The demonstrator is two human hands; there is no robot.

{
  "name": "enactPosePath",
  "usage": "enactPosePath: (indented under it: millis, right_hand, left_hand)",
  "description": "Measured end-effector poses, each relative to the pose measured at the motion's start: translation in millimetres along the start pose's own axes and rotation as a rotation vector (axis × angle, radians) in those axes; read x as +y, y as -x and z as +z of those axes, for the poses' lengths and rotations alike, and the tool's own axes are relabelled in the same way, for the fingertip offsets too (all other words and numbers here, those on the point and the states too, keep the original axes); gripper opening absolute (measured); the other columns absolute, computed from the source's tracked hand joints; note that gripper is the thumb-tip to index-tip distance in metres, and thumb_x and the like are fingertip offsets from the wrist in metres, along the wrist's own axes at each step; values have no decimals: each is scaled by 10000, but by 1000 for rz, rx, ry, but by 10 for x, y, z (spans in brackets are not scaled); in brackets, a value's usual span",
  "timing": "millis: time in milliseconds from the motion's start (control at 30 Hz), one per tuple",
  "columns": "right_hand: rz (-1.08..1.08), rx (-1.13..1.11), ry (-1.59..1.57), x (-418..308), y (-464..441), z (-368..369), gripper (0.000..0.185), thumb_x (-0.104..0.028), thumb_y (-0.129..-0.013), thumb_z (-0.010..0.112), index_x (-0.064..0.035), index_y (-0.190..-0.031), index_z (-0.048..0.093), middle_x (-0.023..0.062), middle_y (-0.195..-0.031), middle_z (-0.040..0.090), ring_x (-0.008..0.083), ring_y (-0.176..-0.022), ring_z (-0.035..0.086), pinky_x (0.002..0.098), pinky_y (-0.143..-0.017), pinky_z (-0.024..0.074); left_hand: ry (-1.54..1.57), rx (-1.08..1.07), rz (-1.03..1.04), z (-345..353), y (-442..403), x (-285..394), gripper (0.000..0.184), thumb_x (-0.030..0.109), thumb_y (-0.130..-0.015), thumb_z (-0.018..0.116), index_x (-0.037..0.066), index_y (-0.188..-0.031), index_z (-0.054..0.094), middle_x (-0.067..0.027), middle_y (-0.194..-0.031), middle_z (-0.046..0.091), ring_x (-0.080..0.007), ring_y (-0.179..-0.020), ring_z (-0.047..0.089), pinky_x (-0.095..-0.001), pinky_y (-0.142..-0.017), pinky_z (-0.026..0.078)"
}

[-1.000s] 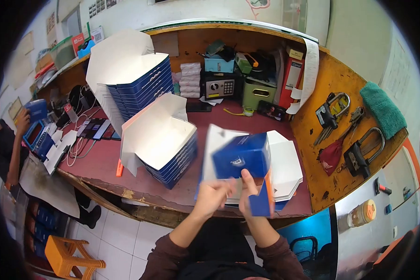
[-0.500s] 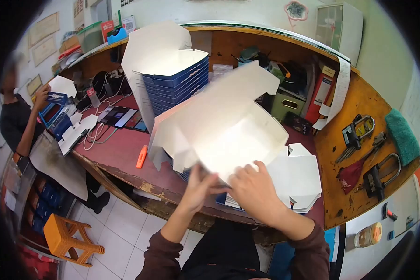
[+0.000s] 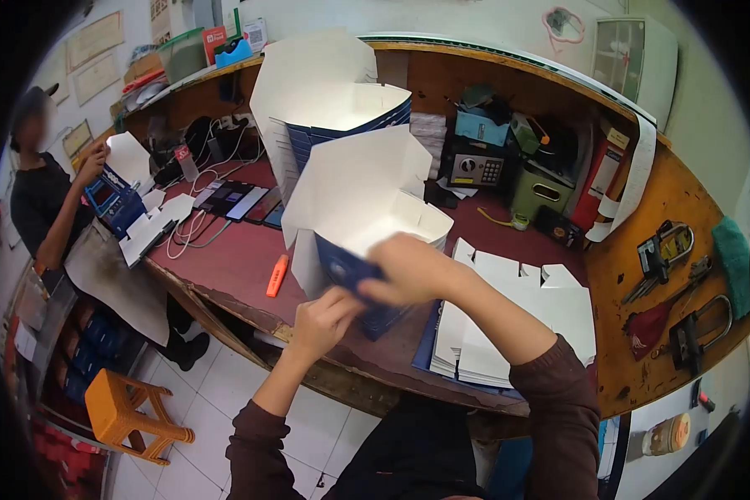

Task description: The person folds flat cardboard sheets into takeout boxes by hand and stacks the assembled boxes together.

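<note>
A nearer stack of folded blue boxes with white insides (image 3: 362, 196) stands in front of me, its raised white flaps leaning to the left. My left hand (image 3: 325, 321) is closed at the lower front of this stack, fingers pressed together near the blue wall. Over the stack's front edge lies my right hand (image 3: 404, 271), blurred, gripping the blue box wall. A taller stack of blue boxes (image 3: 342, 117) rises behind. To the right, flat white box sheets (image 3: 512, 321) lie piled on the red-brown table (image 3: 225, 283).
An orange marker (image 3: 277, 276) lies left of the stack. Phones (image 3: 246, 202) and cables are at the back left. A safe (image 3: 472, 167), a green bin (image 3: 542, 192) and padlocks (image 3: 665, 250) stand to the right. Another person (image 3: 54, 196) holds a box at the far left.
The folded box in my hands has gone down onto the nearer stack. My right hand has moved left onto its front wall. The view has shifted left.
</note>
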State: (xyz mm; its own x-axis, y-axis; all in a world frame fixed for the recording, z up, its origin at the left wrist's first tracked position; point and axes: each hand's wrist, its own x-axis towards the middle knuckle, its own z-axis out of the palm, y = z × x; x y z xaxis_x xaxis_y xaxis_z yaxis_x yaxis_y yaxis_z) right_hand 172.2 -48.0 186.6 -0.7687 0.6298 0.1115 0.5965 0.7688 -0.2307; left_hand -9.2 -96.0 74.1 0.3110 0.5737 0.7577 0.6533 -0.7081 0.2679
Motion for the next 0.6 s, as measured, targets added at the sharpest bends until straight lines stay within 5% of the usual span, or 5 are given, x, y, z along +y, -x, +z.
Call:
enactPosePath:
  millis: [600]
  right_hand:
    - [130, -109, 188, -227, -30, 183, 173, -151, -675, 673, 9, -736, 648, 200, -761, 640, 329, -736, 644, 387, -650, 524]
  left_hand:
    - [47, -114, -30, -66, -113, -8, 69, 30, -721, 628, 49, -775, 590, -38, -767, 580, -228, -585, 577, -303, -500, 445]
